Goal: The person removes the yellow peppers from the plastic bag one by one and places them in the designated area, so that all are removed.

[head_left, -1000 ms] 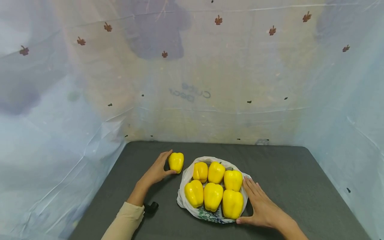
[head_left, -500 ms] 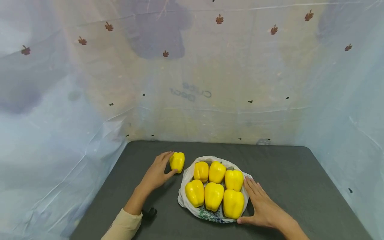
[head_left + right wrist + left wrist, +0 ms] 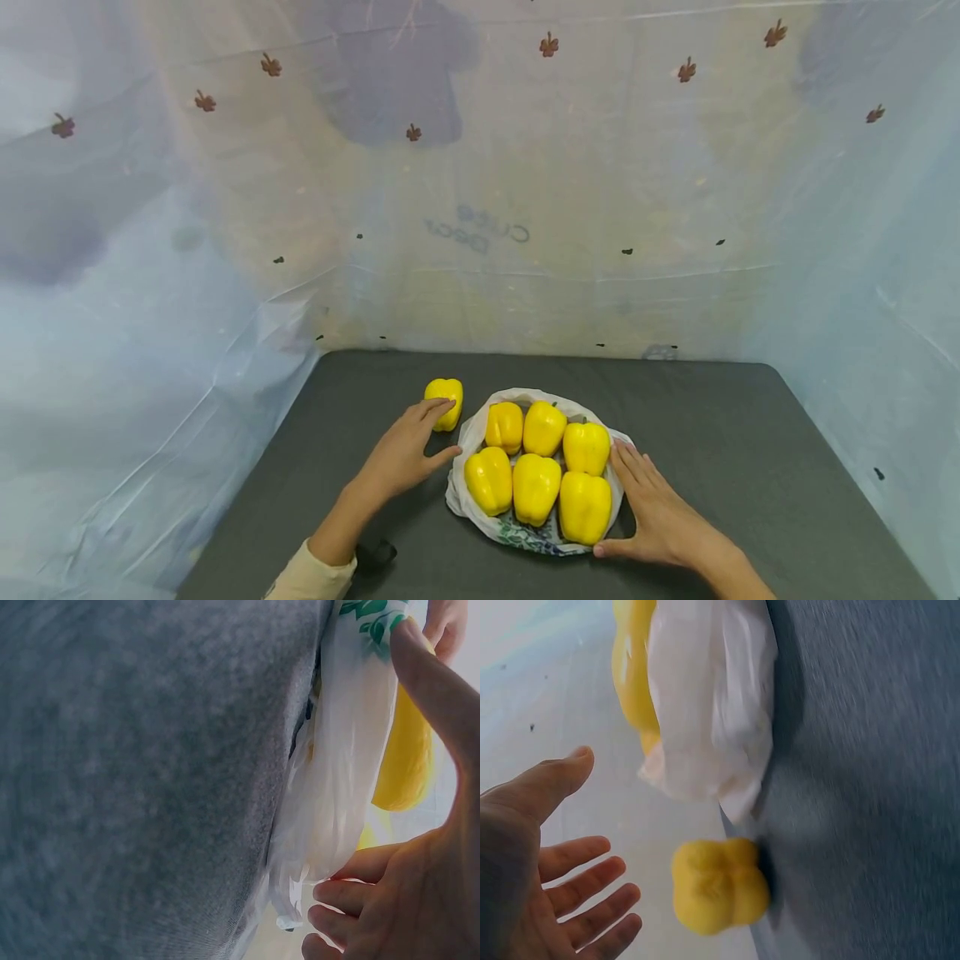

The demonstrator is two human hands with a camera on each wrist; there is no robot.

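A white plastic bag (image 3: 467, 500) with a green and blue print lies with its mouth spread wide, several yellow bell peppers (image 3: 536, 489) in two rows inside it. One more yellow bell pepper (image 3: 444, 403) stands on the table left of the bag. My left hand (image 3: 401, 450) hovers between that pepper and the bag, fingers spread and holding nothing; in the left wrist view the lone pepper (image 3: 718, 886) is apart from the fingertips. My right hand (image 3: 660, 517) lies along the bag's right side, fingers straight and thumb at its front edge. In the right wrist view its fingertips meet the plastic.
Everything stands on a dark grey table (image 3: 720, 433). A printed plastic sheet (image 3: 600, 183) hangs behind it and along both sides. A small black object (image 3: 377, 554) shows by my left wrist.
My left hand has come off the lone bell pepper and moved right and toward me, to the bag's left edge. The pepper stays in place. My right hand keeps still at the bag.
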